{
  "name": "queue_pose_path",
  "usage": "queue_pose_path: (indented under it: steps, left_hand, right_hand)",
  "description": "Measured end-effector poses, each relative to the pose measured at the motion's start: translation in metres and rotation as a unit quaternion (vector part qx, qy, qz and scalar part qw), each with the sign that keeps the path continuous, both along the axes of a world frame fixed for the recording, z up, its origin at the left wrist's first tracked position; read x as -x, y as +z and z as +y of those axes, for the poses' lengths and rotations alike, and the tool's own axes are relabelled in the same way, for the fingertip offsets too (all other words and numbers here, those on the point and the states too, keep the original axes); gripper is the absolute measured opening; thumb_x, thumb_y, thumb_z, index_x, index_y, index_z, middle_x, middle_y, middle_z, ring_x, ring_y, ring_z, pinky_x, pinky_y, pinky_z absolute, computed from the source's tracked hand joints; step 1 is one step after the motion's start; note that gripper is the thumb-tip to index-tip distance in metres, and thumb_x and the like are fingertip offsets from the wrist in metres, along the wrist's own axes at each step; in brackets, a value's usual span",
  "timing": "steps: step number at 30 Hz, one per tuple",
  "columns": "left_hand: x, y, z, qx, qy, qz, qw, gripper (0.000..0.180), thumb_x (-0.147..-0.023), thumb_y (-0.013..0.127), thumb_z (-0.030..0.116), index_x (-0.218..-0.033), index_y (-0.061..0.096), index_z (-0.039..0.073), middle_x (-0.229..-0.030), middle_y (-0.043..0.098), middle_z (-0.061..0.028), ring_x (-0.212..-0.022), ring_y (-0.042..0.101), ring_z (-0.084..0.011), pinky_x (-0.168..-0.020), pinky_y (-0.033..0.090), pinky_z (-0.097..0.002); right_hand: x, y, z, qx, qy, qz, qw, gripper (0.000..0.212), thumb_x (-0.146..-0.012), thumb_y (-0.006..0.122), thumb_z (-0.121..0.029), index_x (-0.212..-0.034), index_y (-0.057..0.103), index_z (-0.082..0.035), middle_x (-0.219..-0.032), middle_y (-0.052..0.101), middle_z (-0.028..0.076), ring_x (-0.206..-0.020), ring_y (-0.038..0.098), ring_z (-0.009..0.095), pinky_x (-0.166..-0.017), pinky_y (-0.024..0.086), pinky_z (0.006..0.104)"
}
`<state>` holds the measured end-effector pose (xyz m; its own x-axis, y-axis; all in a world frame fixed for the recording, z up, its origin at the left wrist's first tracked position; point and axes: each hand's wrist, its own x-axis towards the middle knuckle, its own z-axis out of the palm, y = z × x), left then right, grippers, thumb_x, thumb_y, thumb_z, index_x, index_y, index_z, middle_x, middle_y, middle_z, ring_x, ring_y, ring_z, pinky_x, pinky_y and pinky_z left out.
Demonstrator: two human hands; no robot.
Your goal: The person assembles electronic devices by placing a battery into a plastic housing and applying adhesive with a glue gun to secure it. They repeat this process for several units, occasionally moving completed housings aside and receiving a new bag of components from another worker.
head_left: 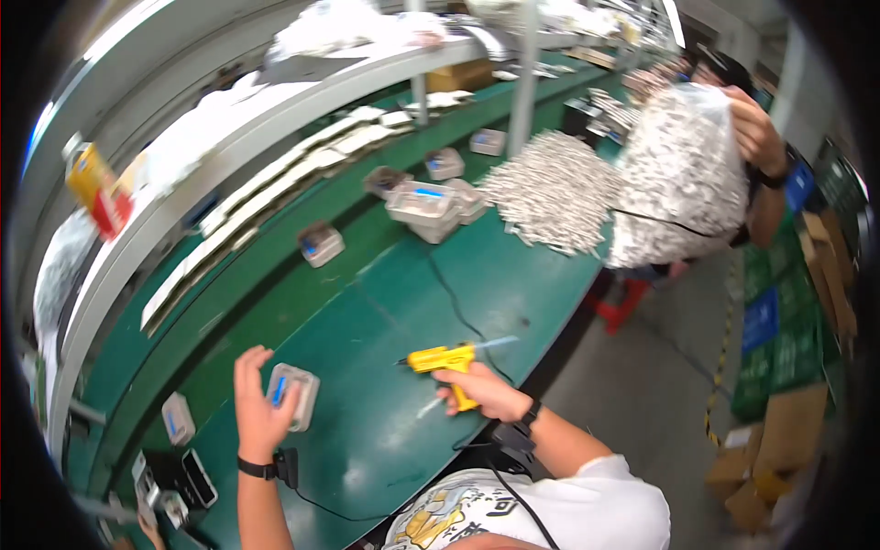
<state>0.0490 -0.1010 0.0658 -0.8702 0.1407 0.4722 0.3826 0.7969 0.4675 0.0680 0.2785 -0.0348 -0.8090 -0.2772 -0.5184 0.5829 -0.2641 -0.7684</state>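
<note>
My right hand is wrapped round the grip of a yellow hot glue gun, its dark nozzle pointing left. A pale translucent glue stick sticks out of its back end. My left hand is raised over the left part of the green bench, fingers up and thumb apart, with nothing seen in it. Beside it is a small clear plastic box with something blue inside; my thumb overlaps the box, and I cannot tell if they touch. Both wrists wear dark bands with small devices and cables.
A large heap of small whitish pieces lies on the green bench. At the far right another person holds a big clear bag of similar pieces. Several clear boxes stand along the back. A dark cable crosses the bench.
</note>
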Motion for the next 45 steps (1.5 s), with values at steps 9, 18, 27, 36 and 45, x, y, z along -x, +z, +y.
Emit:
queue_pose_path:
  steps: [9,18,27,36,45]
  left_hand:
    - [0.043,0.128,0.172,-0.067,-0.237,-0.016,0.969,0.049,-0.084,0.079,0.008,-0.130,0.064,0.002,-0.141,0.062,-0.0176,-0.127,0.063,-0.0343,-0.106,0.051,-0.0439]
    - [0.083,0.131,0.328,-0.106,-0.410,-0.125,0.897,0.063,-0.090,0.083,0.018,-0.143,0.055,0.002,-0.143,0.060,-0.0196,-0.129,0.061,-0.0353,-0.108,0.050,-0.0431]
    - [0.137,0.224,0.507,-0.104,-0.394,0.166,0.898,0.113,-0.086,0.083,0.062,-0.160,0.035,-0.009,-0.156,0.049,-0.0346,-0.146,0.049,-0.0458,-0.125,0.037,-0.0499]
    - [0.162,0.309,0.540,0.091,-0.375,-0.032,0.922,0.085,-0.080,0.085,0.060,-0.132,0.069,-0.006,-0.115,0.078,-0.0247,-0.109,0.076,-0.0378,-0.098,0.058,-0.0457]
    - [0.179,0.305,0.510,0.075,-0.293,-0.036,0.952,0.053,-0.088,0.081,0.054,-0.109,0.080,0.005,-0.101,0.080,-0.0220,-0.100,0.077,-0.0391,-0.088,0.059,-0.0464]
  right_hand:
    - [-0.046,0.025,0.198,-0.194,-0.502,0.280,0.795,0.055,-0.106,0.055,-0.057,-0.102,0.068,-0.004,-0.100,0.076,0.011,-0.086,0.071,0.020,-0.082,0.058,0.0391]
    - [-0.055,0.145,0.338,0.192,-0.596,0.279,0.728,0.103,-0.097,0.051,-0.081,-0.171,0.028,-0.011,-0.170,0.039,0.016,-0.153,0.043,0.040,-0.124,0.038,0.0582]
    - [0.014,0.172,0.293,0.301,-0.379,0.417,0.769,0.074,-0.113,0.038,-0.061,-0.167,0.039,-0.010,-0.164,0.049,0.013,-0.145,0.054,0.031,-0.121,0.046,0.0451]
    - [0.003,0.216,0.263,0.176,-0.434,0.320,0.823,0.064,-0.112,0.047,-0.054,-0.158,0.054,-0.009,-0.148,0.066,0.009,-0.130,0.065,0.023,-0.113,0.050,0.0368]
    - [0.052,0.166,0.288,0.074,-0.503,0.347,0.788,0.066,-0.110,0.048,-0.054,-0.157,0.055,-0.007,-0.151,0.064,0.009,-0.129,0.066,0.026,-0.112,0.050,0.0406]
